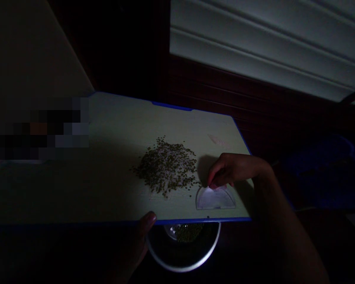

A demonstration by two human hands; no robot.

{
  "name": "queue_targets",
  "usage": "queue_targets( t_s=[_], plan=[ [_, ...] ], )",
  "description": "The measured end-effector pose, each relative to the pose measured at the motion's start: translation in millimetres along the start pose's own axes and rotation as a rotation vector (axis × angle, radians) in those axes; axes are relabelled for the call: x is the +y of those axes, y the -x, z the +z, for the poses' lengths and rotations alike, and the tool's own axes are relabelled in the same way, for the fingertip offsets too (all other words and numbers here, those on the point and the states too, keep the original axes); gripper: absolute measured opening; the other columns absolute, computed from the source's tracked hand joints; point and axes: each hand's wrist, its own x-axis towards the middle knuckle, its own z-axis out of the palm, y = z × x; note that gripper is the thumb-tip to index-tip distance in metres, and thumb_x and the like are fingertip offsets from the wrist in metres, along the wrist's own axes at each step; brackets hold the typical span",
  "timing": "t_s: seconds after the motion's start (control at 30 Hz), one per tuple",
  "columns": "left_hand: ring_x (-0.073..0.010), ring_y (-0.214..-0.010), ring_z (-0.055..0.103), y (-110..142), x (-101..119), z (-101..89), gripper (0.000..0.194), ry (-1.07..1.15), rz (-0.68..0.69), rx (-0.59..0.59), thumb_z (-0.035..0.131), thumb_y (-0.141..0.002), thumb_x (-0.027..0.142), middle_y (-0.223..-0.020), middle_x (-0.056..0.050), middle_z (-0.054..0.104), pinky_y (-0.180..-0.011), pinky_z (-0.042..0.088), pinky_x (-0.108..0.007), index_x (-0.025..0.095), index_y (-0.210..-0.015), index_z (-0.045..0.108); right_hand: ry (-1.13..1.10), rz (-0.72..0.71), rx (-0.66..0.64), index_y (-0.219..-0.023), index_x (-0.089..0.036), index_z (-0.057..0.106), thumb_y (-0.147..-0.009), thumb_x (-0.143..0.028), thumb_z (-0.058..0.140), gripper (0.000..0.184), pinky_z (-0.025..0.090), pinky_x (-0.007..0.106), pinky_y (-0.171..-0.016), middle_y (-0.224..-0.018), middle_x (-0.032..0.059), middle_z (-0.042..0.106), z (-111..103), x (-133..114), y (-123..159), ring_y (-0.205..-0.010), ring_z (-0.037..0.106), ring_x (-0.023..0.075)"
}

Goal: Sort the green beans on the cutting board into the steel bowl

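Observation:
On the board (115, 118), a loose heap of small green beans or lentils (165, 165) lies spread near the middle. My right hand (229, 169) is to the right of the heap, its fingers pinched at the curved top edge of a clear protractor (215, 200). The protractor's straight side faces the board's near edge. My left hand (143, 232) is at that edge, thumb up over the rim and the other fingers hidden in the dark. It appears to grip the left side of a metal bowl (183, 269). More green grains (189, 232) lie inside the bowl, partly covered by the board.
Blue trim (171, 106) borders the board. A small pale mark or scrap (217, 140) shows near its far right corner. Behind stand dark wooden panels and pale slats (254, 43). A blue object (322, 154) sits in shadow at the right. A blurred patch covers the left.

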Motion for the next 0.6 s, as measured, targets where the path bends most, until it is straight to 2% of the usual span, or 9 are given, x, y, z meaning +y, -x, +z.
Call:
queue_targets(
  t_s=[0.13, 0.27, 0.47, 0.6],
  plan=[
    [-0.0412, -0.115, 0.072, 6.8, 2.6, 7.5, 0.030, 0.044, 0.003, -0.022, 0.093, -0.048, 0.041, -0.080, -0.006, 0.084, -0.106, 0.053, -0.051, 0.023, -0.063, 0.073, -0.013, -0.011, -0.032, -0.100, -0.013, 0.081, -0.086, -0.023, 0.076, 0.018, 0.045, 0.014, -0.048, -0.077, 0.0020, 0.072, 6.6, -1.8, -6.7, -0.059, 0.058, 0.0070],
    [-0.0452, -0.109, 0.073, 8.2, 3.5, 10.5, 0.036, 0.012, -0.002, -0.019, 0.095, -0.037, 0.042, -0.065, -0.005, 0.080, -0.106, 0.052, -0.054, 0.023, -0.053, 0.069, -0.020, 0.015, -0.062, -0.101, -0.013, 0.081, -0.086, -0.022, 0.074, 0.019, 0.046, 0.015, -0.050, -0.076, 0.0024, 0.072, 9.5, -1.6, -9.1, -0.059, 0.060, 0.0076],
    [-0.0428, -0.126, 0.066, 4.6, -0.9, 3.6, 0.033, 0.076, -0.020, -0.067, 0.095, -0.046, 0.039, -0.100, -0.010, 0.085, -0.109, 0.051, -0.049, 0.022, -0.061, 0.071, -0.022, 0.020, -0.065, -0.100, -0.013, 0.081, -0.086, -0.022, 0.074, 0.018, 0.044, 0.014, -0.049, -0.074, 0.0019, 0.072, 10.2, -4.1, -7.3, -0.058, 0.059, 0.0076],
    [-0.0409, -0.133, 0.061, 5.8, -1.7, 3.5, 0.032, 0.087, 0.031, -0.030, 0.092, -0.049, 0.030, -0.106, -0.008, 0.085, -0.113, 0.047, -0.049, 0.022, -0.075, 0.074, -0.014, -0.001, -0.068, -0.100, -0.014, 0.081, -0.086, -0.023, 0.075, 0.018, 0.046, 0.015, -0.050, -0.076, 0.0022, 0.072, 11.3, -5.1, -7.6, -0.060, 0.060, 0.0083]
  ],
)
